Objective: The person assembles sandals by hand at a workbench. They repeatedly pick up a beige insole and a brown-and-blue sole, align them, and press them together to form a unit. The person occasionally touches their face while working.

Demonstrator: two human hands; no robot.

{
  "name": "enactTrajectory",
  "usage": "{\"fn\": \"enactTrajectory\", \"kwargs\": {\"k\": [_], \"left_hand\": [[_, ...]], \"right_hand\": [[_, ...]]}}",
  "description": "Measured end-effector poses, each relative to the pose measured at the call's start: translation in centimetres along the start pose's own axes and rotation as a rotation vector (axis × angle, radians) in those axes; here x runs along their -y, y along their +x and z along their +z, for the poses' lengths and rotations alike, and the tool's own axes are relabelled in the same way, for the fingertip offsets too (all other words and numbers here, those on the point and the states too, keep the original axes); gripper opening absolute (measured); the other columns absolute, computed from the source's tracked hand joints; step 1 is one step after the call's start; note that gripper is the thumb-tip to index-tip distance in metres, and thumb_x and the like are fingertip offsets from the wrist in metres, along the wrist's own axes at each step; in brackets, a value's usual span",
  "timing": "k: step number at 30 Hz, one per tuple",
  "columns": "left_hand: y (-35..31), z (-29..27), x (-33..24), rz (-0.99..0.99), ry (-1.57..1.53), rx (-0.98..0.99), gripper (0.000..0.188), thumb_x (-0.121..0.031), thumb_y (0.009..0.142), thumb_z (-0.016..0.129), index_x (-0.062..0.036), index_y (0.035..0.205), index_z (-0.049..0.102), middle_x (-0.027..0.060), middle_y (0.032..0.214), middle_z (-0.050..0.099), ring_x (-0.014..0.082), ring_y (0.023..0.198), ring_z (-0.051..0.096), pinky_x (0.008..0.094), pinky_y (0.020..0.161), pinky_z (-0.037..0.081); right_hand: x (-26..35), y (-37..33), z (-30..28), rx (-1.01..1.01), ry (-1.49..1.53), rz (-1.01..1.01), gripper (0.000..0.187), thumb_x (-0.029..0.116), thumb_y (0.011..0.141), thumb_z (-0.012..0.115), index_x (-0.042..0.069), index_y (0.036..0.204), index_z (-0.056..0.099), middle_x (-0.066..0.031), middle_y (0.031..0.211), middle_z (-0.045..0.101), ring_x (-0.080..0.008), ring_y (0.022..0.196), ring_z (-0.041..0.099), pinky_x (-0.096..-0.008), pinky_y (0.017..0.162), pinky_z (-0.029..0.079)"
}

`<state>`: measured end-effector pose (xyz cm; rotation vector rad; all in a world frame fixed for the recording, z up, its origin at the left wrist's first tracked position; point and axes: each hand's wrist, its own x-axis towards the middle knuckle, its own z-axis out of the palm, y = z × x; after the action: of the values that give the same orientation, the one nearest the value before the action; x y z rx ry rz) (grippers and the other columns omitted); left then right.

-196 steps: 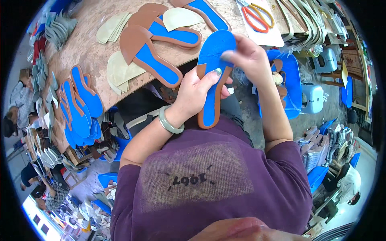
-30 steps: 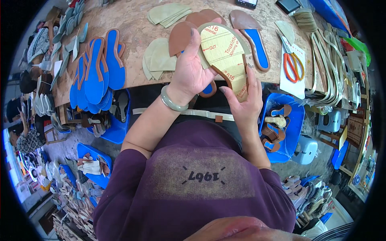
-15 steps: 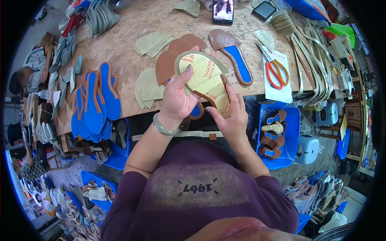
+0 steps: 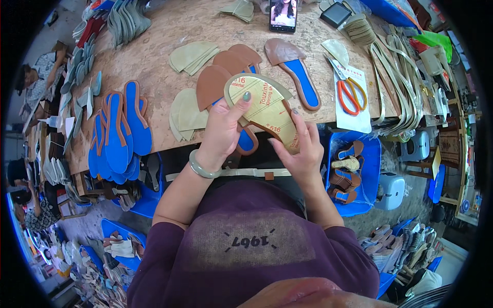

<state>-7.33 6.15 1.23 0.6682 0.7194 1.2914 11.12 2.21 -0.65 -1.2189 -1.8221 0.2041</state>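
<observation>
Over the table's front edge I hold a shoe insole (image 4: 263, 107), its yellow printed underside up and brown trim along its edge. My left hand (image 4: 222, 132) grips the broad toe end, thumb pressed on top and fingers hidden beneath. The narrow heel end is pinched by my right hand (image 4: 302, 154). A pale olive rim (image 4: 281, 88) shows past the far side of the toe. Just beyond lie brown-capped insoles (image 4: 211, 84) with blue soles, partly covered by my left hand. Beside them are pale half-round pieces (image 4: 189, 110).
Blue insoles (image 4: 118, 146) with brown trim pile up at the left. Orange-handled scissors (image 4: 349, 97) rest on a white sheet to the right, near long pale strips (image 4: 387, 77). A phone (image 4: 283, 15) stands at the back. A blue bin (image 4: 377, 159) holds sandal parts. Another person (image 4: 46, 72) is at far left.
The insole has tipped and lowered slightly toward me, its toe end now lying flatter against the pale rim. My left thumb has shifted further onto it. Both hands keep their hold.
</observation>
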Motion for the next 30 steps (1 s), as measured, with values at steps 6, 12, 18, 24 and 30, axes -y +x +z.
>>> {"fn": "enactTrajectory", "kwargs": {"k": [6,12,18,24,30], "left_hand": [[-3.1,1.6,-2.3,-0.198,0.649,0.242,0.036,-0.019,0.093,0.064,0.001,0.122,0.058,0.0093,0.106,0.068,0.0137,0.093,0.066,0.0266,0.083,0.051],[-9.1,8.5,-7.2,0.782,0.669,1.044,0.025,-0.014,0.092,0.051,-0.005,0.108,0.068,0.0142,0.114,0.066,0.0251,0.101,0.066,0.0307,0.081,0.055],[-10.3,9.0,-8.2,0.729,0.548,1.009,0.027,-0.013,0.092,0.051,0.0051,0.105,0.067,0.0209,0.115,0.064,0.0282,0.101,0.065,0.0312,0.082,0.055],[-10.5,9.2,-8.0,0.899,0.43,0.805,0.031,-0.016,0.085,0.061,0.0076,0.105,0.062,0.0137,0.087,0.064,0.0199,0.066,0.062,0.0288,0.054,0.053],[-11.8,5.4,-11.2,0.761,0.707,0.912,0.021,-0.012,0.088,0.061,0.0039,0.099,0.07,0.0131,0.104,0.07,0.027,0.095,0.067,0.0313,0.073,0.056]], "right_hand": [[-2.9,-0.1,-1.9,-0.173,0.536,0.468,0.051,0.018,0.085,0.068,-0.005,0.128,0.052,-0.0147,0.105,0.062,-0.023,0.088,0.063,-0.0363,0.077,0.053],[-2.9,4.8,-3.5,0.326,1.275,0.835,0.048,0.029,0.099,0.039,-0.01,0.125,0.051,-0.023,0.109,0.065,-0.0254,0.086,0.069,-0.0329,0.075,0.056],[-3.2,5.5,-1.3,0.357,1.257,0.74,0.042,0.022,0.099,0.049,-0.008,0.129,0.05,-0.0209,0.107,0.066,-0.0274,0.083,0.069,-0.0335,0.074,0.057],[-1.7,5.5,0.7,0.236,0.993,0.712,0.037,0.012,0.098,0.052,-0.004,0.132,0.051,-0.0155,0.116,0.064,-0.0197,0.095,0.067,-0.0323,0.083,0.055],[-0.6,4.7,2.8,0.207,0.902,0.626,0.035,0.01,0.098,0.054,-0.003,0.13,0.053,-0.0069,0.11,0.066,-0.0087,0.1,0.059,-0.0228,0.087,0.047]]}}
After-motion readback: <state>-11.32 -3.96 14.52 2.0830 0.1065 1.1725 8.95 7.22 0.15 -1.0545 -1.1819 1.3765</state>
